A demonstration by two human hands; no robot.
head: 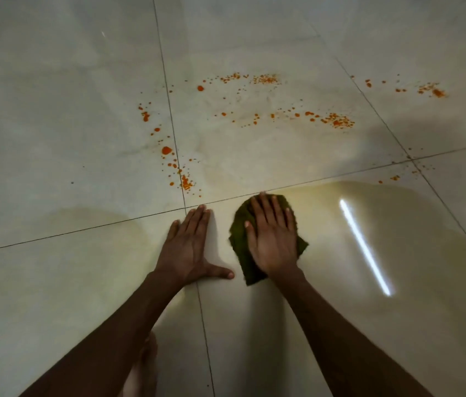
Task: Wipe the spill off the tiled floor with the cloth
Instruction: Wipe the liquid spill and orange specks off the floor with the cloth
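Dark green cloth [240,239] lies flat on the tiled floor [54,110], crumpled, ragged outline. Its long axis runs near-to-far, tilted slightly so the near end sits right of the far end; far edge touches the tile seam. Right hand [273,239] lies palm-down on top, fingers spread and extended, pressing rather than clutching (no curl around the fabric). Left hand [190,245] lies flat on bare tile just beside the cloth, fingers together pointing away, thumb stuck out toward the cloth, holding nothing. Orange spill [254,116] lies in scattered drops and clusters across the tiles beyond the hands, apart from the cloth. Bright light streak [365,246] reflects right of the cloth.
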